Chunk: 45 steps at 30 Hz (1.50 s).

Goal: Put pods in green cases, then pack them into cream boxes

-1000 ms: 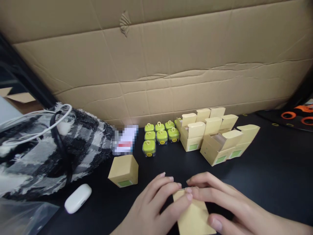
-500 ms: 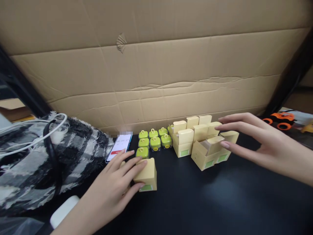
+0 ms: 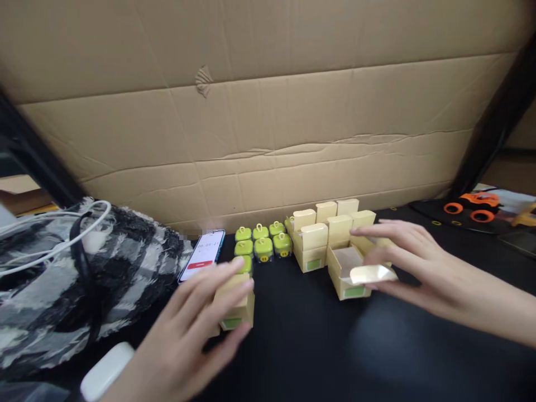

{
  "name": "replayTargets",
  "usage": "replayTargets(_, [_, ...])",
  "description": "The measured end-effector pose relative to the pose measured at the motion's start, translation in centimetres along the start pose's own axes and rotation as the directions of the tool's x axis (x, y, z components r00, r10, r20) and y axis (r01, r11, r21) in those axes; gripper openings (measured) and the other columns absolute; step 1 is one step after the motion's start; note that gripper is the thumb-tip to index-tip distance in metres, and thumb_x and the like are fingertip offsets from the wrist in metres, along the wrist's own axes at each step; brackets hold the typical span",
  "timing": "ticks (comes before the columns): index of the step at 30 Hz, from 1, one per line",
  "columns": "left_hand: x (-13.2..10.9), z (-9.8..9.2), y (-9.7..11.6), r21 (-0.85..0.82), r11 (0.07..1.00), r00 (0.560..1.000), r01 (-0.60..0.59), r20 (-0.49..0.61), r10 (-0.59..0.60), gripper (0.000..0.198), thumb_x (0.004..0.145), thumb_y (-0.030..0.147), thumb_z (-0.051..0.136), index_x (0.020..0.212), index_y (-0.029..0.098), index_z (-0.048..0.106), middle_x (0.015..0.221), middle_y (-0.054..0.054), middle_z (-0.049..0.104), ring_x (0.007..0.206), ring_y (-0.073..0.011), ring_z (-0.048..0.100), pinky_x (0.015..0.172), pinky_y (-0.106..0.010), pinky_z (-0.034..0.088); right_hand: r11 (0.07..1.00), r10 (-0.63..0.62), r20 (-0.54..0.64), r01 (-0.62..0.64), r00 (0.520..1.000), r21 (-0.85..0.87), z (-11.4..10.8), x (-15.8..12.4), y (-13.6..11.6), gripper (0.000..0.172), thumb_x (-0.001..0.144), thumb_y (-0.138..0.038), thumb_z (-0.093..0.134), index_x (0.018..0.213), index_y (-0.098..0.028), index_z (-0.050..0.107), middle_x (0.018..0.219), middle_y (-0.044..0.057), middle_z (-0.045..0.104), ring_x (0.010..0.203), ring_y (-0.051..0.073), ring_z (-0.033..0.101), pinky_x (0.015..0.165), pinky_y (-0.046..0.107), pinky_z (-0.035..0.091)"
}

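My right hand (image 3: pixel 412 257) grips a small tan cardboard box between thumb and fingers. Its shiny flap (image 3: pixel 372 274) tilts toward me, while the fingers cover most of its body. Just left of that hand stands an open box (image 3: pixel 349 282) with a green label. My left hand (image 3: pixel 188 324) hovers around a closed box (image 3: pixel 238 301), its fingers apart and partly hiding it; whether they touch is hard to tell. Behind this box are several lime-green lidded cases (image 3: pixel 263 249) with loops on top.
More open boxes (image 3: pixel 310 251) stand in rows right of the cases. A phone (image 3: pixel 203 255) showing a timer lies at left, beside a shaggy black-and-white cloth (image 3: pixel 138 262) with cables. A white case (image 3: pixel 106 371) is near my left forearm. An orange toy truck (image 3: pixel 475 206) sits far right.
My right hand has closed on the rightmost front box and pulled it from its place, tilting it. My left hand has shifted nearer and loosened around the closed box.
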<state>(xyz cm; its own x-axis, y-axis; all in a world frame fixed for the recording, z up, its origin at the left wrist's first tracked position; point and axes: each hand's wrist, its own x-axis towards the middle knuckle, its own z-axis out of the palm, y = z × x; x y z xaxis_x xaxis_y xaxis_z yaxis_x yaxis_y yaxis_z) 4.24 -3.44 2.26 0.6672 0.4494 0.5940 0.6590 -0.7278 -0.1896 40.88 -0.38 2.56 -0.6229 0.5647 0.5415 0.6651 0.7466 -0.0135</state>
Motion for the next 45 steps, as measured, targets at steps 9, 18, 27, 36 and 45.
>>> replayTargets(9, [-2.0,6.4,5.4,-0.404,0.913,0.996,-0.062,-0.084,0.031,0.061,0.096,0.044,0.045,0.148,0.017,0.027,0.143,-0.018,0.050,0.139,-0.0248,0.040,0.107,-0.036,0.044,0.881,-0.210,0.035,0.173,0.977,0.441,1.6,0.1,-7.2,0.018,0.098,-0.032,0.048,0.113,-0.025,0.055,0.114,0.007,0.070,0.101,0.018,0.068,0.088,0.028,0.056])
replayTargets(18, [-1.6,6.1,4.8,-0.543,0.839,1.000,-0.024,-0.008,0.024,0.045,0.084,0.046,0.064,0.117,0.022,0.045,0.134,-0.018,0.059,0.134,-0.0301,0.046,0.106,-0.044,0.044,0.873,-0.103,0.032,0.075,0.994,0.482,2.5,-1.4,-7.2,0.019,0.098,-0.033,0.047,0.099,-0.029,0.065,0.075,0.000,0.069,0.070,0.019,0.069,0.102,0.038,0.047])
replayTargets(27, [-1.3,6.5,6.2,-0.728,0.649,0.963,0.221,0.059,-0.262,0.045,0.091,0.055,0.046,0.127,0.027,0.048,0.109,-0.009,0.054,0.099,-0.0226,0.064,0.083,-0.031,0.058,0.805,-0.014,0.216,-0.117,0.976,0.582,1.7,-0.2,-7.2,0.030,0.076,-0.043,0.076,0.098,-0.027,0.063,0.094,0.004,0.068,0.090,0.022,0.067,0.077,0.027,0.058])
replayTargets(36, [-2.4,7.0,6.6,-0.673,0.550,0.868,0.494,0.355,-0.346,0.097,0.077,0.043,0.074,0.151,0.038,0.012,0.134,-0.011,0.050,0.123,-0.0302,0.056,0.094,-0.042,0.054,0.882,-0.027,0.110,-0.028,0.994,0.470,4.1,-1.6,-7.6,0.078,0.076,-0.028,0.076,0.144,-0.031,0.037,0.138,0.013,0.055,0.122,0.027,0.058,0.092,0.030,0.055])
replayTargets(45, [-2.3,6.0,6.5,-0.677,0.551,0.873,0.488,0.388,-0.296,0.072,0.083,0.046,0.065,0.144,0.034,0.030,0.123,-0.009,0.054,0.107,-0.0277,0.065,0.085,-0.034,0.057,0.971,-0.114,0.082,0.093,0.990,0.221,5.7,9.4,-5.6,0.033,0.094,-0.012,0.049,0.127,-0.013,0.048,0.118,0.014,0.062,0.112,0.022,0.059,0.093,0.038,0.053])
